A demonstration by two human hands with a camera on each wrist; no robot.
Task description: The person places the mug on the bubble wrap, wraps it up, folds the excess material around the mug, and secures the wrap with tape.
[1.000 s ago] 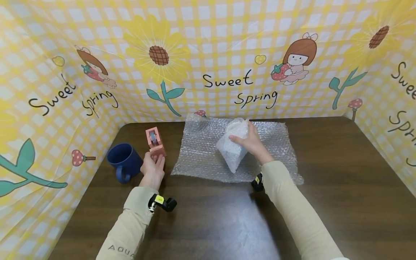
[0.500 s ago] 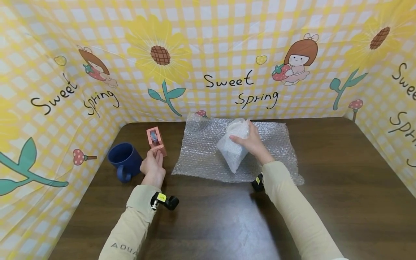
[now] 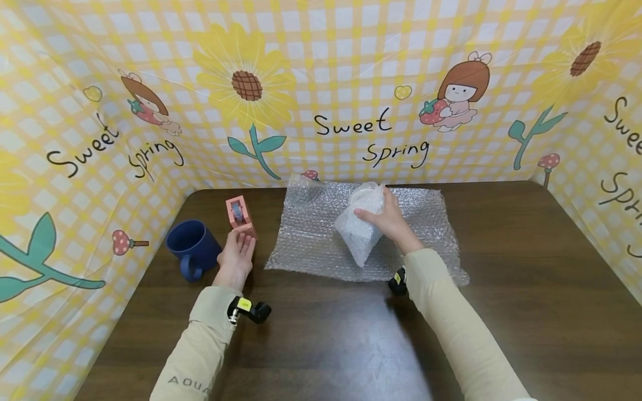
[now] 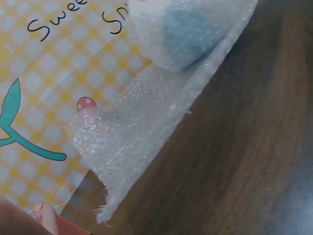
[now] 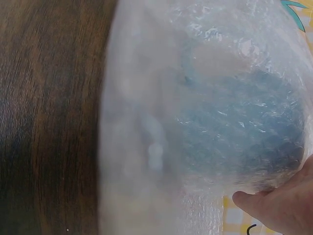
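Note:
My right hand (image 3: 391, 220) grips a bubble-wrapped bundle (image 3: 358, 228), thumb across its near face. Through the plastic a bluish, rounded thing (image 5: 234, 127) shows blurred in the right wrist view. The bundle tapers to a point toward me and stands on a spread sheet of bubble wrap (image 3: 301, 239). At the near end of a pink tape dispenser (image 3: 238, 209) is my left hand (image 3: 236, 259), palm turned up, its fingertips right at the edge. I cannot tell whether they pinch the tape. A roll of tape (image 3: 236, 210) sits inside the dispenser.
Left of the dispenser stands a dark blue mug (image 3: 193, 248), handle toward me, close beside my left hand. A yellow checked cloth (image 3: 341, 67) rises behind and at both sides of the brown wooden table (image 3: 526, 250).
The fingers of my left hand shift slightly at the dispenser's near end, bunching and then spreading a little. My right hand and the bundle stay in place.

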